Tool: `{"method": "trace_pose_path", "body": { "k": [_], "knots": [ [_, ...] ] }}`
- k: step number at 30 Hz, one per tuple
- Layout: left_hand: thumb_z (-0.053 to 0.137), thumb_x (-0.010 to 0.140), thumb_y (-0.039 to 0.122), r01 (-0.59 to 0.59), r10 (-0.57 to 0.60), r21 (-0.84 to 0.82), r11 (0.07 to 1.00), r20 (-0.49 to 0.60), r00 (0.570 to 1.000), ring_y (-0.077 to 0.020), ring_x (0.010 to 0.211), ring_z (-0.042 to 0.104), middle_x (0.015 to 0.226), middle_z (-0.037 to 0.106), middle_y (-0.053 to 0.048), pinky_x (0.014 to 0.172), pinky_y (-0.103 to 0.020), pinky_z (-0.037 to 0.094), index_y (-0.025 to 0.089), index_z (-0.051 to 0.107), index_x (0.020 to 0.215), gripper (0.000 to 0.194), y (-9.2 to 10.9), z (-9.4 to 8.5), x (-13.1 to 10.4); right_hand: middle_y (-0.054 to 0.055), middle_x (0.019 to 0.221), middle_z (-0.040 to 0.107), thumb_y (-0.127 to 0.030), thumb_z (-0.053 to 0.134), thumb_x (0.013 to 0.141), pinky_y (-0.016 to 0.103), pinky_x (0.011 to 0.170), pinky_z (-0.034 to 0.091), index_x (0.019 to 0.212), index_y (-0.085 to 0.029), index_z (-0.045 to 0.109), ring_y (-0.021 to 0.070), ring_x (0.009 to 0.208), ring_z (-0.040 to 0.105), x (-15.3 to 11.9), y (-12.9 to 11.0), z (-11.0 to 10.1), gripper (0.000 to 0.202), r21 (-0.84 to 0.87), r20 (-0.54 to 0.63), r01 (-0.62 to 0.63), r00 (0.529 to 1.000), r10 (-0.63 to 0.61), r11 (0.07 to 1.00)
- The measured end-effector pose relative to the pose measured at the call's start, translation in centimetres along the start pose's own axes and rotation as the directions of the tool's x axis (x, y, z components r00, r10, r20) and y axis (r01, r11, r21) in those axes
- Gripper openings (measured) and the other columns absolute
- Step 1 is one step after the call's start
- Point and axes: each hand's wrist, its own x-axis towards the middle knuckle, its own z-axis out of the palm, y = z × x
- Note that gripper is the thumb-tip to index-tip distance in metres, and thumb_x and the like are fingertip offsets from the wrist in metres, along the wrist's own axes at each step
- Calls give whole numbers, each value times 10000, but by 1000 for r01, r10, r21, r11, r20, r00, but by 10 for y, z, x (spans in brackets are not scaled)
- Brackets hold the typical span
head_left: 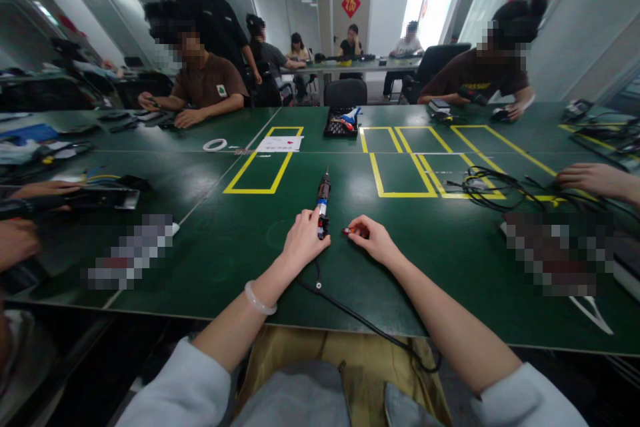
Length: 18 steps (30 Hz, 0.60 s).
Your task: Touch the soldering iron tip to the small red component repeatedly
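My left hand [302, 240] is closed around the rear of what looks like an electric screwdriver [324, 195], its slim tip pointing away from me. Its body shows blue, silver and black sections, as if the casing were off. To the right, my right hand [373, 239] pinches a small red piece [346, 231] between thumb and fingertips; its exact kind is too small to make out. A black cable [360, 317] emerges below my left hand and hangs over the table edge near my lap. A small metal ring terminal [319, 285] lies by that cable.
Yellow tape outlines [400, 194] mark the green table [280, 273]. A black tray [341, 121] with tools stands ahead, near a white paper [279, 144] and a tape roll [215, 145]. Tangled black cables [480, 181] lie right. Other people's hands [597, 180] work at both sides.
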Motion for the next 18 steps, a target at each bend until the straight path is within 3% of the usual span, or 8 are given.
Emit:
{"method": "trace_pose_path", "body": {
  "k": [6,18],
  "knots": [
    [588,755,365,-64,64,-41,997,4,998,-226,1010,505,1154,479,-93,804,-307,455,233,335,1374,681,36,8,-6,-7,771,584,-230,597,786,238,613,414,889,-176,572,112,634,508,-1,0,1,118,-2,3,24,1000,-24,1000],
    [568,780,410,-70,70,21,997,5,998,-230,994,515,1138,487,-87,829,-322,426,238,306,1410,704,43,4,-9,2,807,527,-174,615,812,241,652,433,909,-189,653,110,659,517,-2,-1,-3,105,-114,26,118,993,-116,986]
  ]
}}
